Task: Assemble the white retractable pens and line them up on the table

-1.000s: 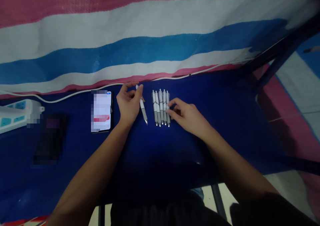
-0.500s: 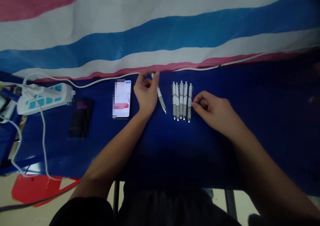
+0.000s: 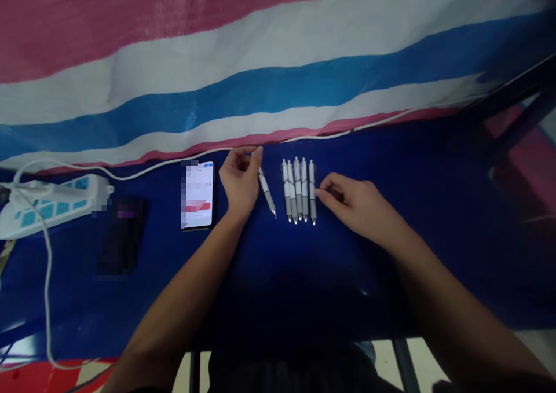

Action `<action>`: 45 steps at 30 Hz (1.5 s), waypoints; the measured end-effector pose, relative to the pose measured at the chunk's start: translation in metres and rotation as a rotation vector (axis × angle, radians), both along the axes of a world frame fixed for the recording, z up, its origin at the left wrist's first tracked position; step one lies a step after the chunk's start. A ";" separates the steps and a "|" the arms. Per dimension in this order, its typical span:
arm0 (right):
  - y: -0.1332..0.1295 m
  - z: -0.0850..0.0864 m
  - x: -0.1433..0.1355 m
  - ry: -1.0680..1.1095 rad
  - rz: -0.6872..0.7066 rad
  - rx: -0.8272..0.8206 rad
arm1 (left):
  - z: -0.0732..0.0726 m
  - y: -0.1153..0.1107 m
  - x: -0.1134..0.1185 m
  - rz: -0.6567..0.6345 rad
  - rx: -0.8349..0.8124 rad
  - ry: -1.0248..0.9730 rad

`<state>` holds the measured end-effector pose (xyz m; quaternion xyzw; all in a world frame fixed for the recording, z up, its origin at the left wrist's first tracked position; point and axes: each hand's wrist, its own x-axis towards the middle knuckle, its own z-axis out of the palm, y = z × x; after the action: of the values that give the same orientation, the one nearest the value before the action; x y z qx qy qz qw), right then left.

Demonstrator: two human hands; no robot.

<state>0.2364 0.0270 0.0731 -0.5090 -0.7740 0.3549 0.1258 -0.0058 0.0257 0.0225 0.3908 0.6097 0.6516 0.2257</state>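
Here's the left hand (image 3: 240, 177), over the far side of the worktop (image 3: 304, 289), and its fingers have a single pen (image 3: 267, 193) pinched close to its far end. That pen slants, white barrel up at the hand, grey grip and metal tip aimed nearer and to the right. Just right of it, a lovely tight line-up: the row of five pens (image 3: 298, 187), side by side, white ends far, grey grips and tips near, all pointing roughly the same way. The rightmost one sits a touch apart at its near end.

Over on the right, the right hand (image 3: 354, 202) comes right up to that last pen, fingers curled, thumb and forefinger close together at its side; touching it or just beside it, I can't tell!

Left of the left hand lies the phone (image 3: 200, 195), screen lit and partly blurred out. Farther left, there's a dark object (image 3: 121, 237), too blurred to name, and beyond it the white power strip (image 3: 65, 199) with blue sockets. Along the far edge runs a white cable (image 3: 310, 138), right below the striped sheet (image 3: 278, 86) in pink, white and blue.
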 end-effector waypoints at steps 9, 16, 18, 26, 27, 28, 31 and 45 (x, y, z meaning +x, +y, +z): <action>0.001 0.001 0.001 -0.042 0.015 0.014 | -0.003 0.001 0.000 -0.023 0.047 -0.164; 0.001 0.001 0.000 -0.079 0.028 -0.014 | -0.001 0.002 0.002 -0.085 0.033 -0.193; 0.001 0.001 0.000 -0.092 0.027 -0.020 | -0.001 0.003 0.002 -0.107 0.039 -0.198; -0.001 0.003 -0.002 -0.149 0.044 -0.038 | 0.001 0.003 0.003 -0.172 0.039 -0.172; -0.001 0.003 -0.001 -0.169 0.051 -0.039 | 0.002 0.002 0.003 -0.176 0.030 -0.154; -0.001 0.003 -0.001 -0.187 0.066 -0.044 | 0.003 0.001 0.002 -0.183 0.012 -0.127; -0.001 0.006 0.002 -0.226 0.139 -0.077 | 0.007 -0.001 -0.002 -0.206 -0.078 0.017; -0.016 0.011 -0.017 -0.502 0.095 -0.047 | 0.010 -0.010 -0.003 -0.281 -0.295 0.526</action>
<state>0.2192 0.0108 0.0839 -0.5469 -0.7957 0.2409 -0.0987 -0.0092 0.0156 0.0329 0.5891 0.6749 0.3955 0.2025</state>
